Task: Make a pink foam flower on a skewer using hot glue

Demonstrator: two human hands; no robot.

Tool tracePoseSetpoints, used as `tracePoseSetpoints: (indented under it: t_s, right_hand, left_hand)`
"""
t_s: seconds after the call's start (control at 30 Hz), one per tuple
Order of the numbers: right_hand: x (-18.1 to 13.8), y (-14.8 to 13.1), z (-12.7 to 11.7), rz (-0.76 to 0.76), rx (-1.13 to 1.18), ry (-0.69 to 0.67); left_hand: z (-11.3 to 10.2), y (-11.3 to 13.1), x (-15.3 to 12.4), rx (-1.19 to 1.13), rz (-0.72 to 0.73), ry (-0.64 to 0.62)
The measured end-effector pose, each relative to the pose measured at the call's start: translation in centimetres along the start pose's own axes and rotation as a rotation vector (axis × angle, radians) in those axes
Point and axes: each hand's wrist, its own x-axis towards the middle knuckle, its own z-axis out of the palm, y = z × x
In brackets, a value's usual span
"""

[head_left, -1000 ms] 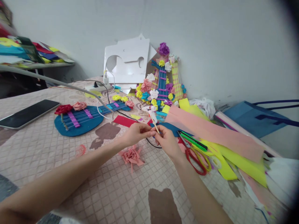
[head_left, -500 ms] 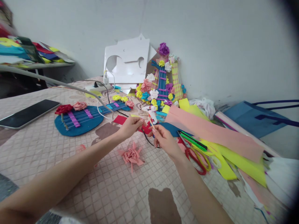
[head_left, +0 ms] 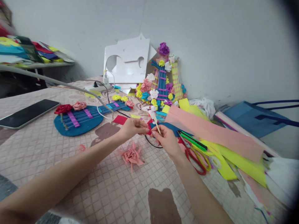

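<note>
My right hand (head_left: 167, 138) pinches a thin pale wooden stick (head_left: 158, 128), its upper end pointing away toward the glue gun (head_left: 153, 116). My left hand (head_left: 132, 128) is beside it, thumb and fingertips pressed together; I cannot make out what is between them. Some red paper (head_left: 149, 125) shows between the hands, and another red piece (head_left: 120, 119) lies behind my left wrist. On the tablecloth nearer me rests a pink crepe-paper flower (head_left: 132, 156). A blue paper guitar (head_left: 78, 123) with red, pink and yellow flowers lies to the left.
Red-handled scissors (head_left: 196, 160), a green cutter (head_left: 192, 140) and pink crepe paper (head_left: 215, 133) lie at right. A phone (head_left: 29, 113) is at far left. Flowered paper guitars (head_left: 162, 82) lean against the wall. A white cable (head_left: 70, 84) crosses from the left.
My left hand has shifted slightly right and its fingers have lowered. The stick in my right hand has moved a little right, with its lower end at the fingertips.
</note>
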Motion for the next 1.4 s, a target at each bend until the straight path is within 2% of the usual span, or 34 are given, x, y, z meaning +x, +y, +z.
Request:
tracePoseSetpoints:
  t_s: [0.4,0.6,0.83,0.97,1.1,1.4]
  right_hand:
    - [0.0,0.1,0.3,-0.068,-0.105,0.039]
    - [0.1,0.6,0.6,-0.035,-0.197,0.116]
    - [-0.1,-0.5,0.2,0.045,-0.053,-0.052]
    - [-0.2,-0.6,0.2,0.042,-0.015,-0.074]
    - [-0.2,-0.3,0.3,0.029,-0.004,-0.101]
    - [-0.1,-0.1,0.2,0.016,-0.015,-0.090]
  left_hand:
    - [0.9,-0.6,-0.1,-0.056,-0.012,-0.170]
    - [1.4,-0.6,-1.0,0.014,0.050,-0.119]
    - [0.2,0.9,-0.6,0.015,0.076,-0.185]
    - [-0.9,0.8,0.3,0.017,0.081,-0.096]
    - [-0.9,0.1,0.5,0.001,0.060,-0.047]
    - [-0.6,-0.7,0.4,-0.079,0.028,-0.131]
